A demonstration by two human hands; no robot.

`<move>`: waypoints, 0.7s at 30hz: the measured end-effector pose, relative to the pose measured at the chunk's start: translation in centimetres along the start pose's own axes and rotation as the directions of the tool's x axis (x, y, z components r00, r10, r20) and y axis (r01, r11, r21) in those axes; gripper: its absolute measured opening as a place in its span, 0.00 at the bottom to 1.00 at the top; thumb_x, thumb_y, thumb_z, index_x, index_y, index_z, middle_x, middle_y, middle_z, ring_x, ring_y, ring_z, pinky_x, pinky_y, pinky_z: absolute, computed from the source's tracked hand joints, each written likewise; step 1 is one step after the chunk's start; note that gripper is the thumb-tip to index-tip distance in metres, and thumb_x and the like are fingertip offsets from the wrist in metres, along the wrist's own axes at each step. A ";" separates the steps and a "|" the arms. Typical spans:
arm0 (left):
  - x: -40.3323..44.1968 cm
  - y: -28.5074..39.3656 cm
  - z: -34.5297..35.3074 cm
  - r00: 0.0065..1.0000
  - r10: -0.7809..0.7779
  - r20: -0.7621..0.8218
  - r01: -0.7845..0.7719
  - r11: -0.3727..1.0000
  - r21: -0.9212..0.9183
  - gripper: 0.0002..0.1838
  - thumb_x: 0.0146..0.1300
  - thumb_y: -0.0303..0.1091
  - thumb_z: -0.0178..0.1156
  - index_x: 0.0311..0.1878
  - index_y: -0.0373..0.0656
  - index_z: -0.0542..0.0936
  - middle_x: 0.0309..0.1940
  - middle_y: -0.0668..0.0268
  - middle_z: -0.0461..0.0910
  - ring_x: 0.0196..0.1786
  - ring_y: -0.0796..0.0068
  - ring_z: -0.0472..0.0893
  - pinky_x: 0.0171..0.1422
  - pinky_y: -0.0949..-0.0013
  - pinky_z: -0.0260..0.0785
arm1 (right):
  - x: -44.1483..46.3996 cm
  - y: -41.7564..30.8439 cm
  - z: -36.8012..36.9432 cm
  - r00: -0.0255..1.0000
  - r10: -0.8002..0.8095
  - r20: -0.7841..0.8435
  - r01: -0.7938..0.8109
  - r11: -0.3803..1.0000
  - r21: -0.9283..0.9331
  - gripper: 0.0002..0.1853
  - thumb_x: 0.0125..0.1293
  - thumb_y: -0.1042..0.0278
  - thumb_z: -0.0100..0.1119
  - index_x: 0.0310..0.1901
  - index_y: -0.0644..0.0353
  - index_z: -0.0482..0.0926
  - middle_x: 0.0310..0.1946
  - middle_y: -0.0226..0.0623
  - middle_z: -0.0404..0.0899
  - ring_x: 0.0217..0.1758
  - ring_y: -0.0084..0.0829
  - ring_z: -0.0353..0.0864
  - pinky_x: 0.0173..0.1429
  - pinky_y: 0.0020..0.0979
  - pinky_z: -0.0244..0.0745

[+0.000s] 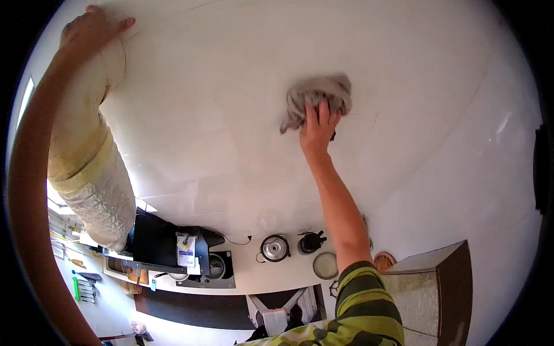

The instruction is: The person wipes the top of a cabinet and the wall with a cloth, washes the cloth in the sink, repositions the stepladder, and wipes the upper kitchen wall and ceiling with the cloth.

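A crumpled grey-brown cloth [317, 95] is bunched under my right hand [318, 128], whose fingers press it against the white tiled wall [231, 115]. At the upper left, my left hand [89, 27] rests high up, by the top of a wide exhaust duct [86, 155]. Its thumb points out to the right, apart from the other fingers, and I see nothing held in it. The duct is yellowed, with wrinkled foil-like wrapping on its lower part.
Below are a black range hood [158, 236], a stove [222, 277], a round metal-lidded pot [274, 248], a black kettle [311, 242] and a pan [325, 266] on the counter. A ladder top [274, 319] stands beneath me. A brown-sided cabinet [456, 294] is at lower right.
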State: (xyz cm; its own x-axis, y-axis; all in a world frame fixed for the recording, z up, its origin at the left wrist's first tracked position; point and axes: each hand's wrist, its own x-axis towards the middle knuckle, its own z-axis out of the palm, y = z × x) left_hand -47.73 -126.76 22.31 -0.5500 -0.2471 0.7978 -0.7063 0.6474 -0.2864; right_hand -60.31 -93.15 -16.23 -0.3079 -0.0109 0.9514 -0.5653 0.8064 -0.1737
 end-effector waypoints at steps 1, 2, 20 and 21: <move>0.4 -0.4 0.0 1.000 -0.013 -0.009 0.013 1.000 -0.007 0.47 0.58 0.65 0.62 0.62 0.28 0.67 0.51 0.45 0.82 0.57 0.51 0.82 0.68 0.56 0.69 | -2.4 1.3 1.2 1.000 -0.012 -0.012 0.011 0.999 -0.038 0.21 0.55 0.81 0.60 0.52 0.57 0.81 0.61 0.51 0.68 0.61 0.55 0.66 0.67 0.61 0.55; 0.3 -0.8 0.4 0.999 0.027 -0.035 -0.030 0.997 -0.074 0.47 0.57 0.65 0.62 0.63 0.28 0.67 0.51 0.45 0.82 0.57 0.51 0.82 0.68 0.56 0.69 | -4.8 2.1 1.8 1.000 -0.022 -0.012 0.021 0.997 -0.073 0.21 0.54 0.82 0.61 0.51 0.56 0.81 0.62 0.52 0.67 0.62 0.55 0.65 0.68 0.62 0.54; -0.2 0.3 0.5 0.999 -0.031 -0.010 0.030 0.995 -0.092 0.45 0.59 0.61 0.65 0.64 0.30 0.67 0.53 0.45 0.81 0.57 0.50 0.82 0.68 0.53 0.69 | 0.1 -2.3 -0.7 0.998 0.058 0.015 -0.055 0.991 -0.123 0.25 0.56 0.81 0.63 0.57 0.50 0.79 0.62 0.49 0.66 0.65 0.54 0.64 0.66 0.54 0.55; -0.4 0.8 0.0 0.995 -0.094 0.021 0.095 0.990 -0.101 0.46 0.58 0.61 0.65 0.65 0.30 0.67 0.53 0.45 0.81 0.57 0.50 0.82 0.68 0.53 0.70 | -1.3 -1.7 -0.5 0.993 0.099 0.056 -0.091 0.987 -0.132 0.26 0.57 0.80 0.63 0.58 0.49 0.78 0.62 0.48 0.66 0.66 0.54 0.63 0.66 0.54 0.56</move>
State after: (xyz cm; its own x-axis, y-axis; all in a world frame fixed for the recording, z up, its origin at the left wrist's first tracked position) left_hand -48.11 -126.18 21.78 -0.4909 -0.3219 0.8096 -0.7070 0.6902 -0.1542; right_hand -58.60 -94.23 -17.06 -0.4049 0.0358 0.9137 -0.4290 0.8750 -0.2244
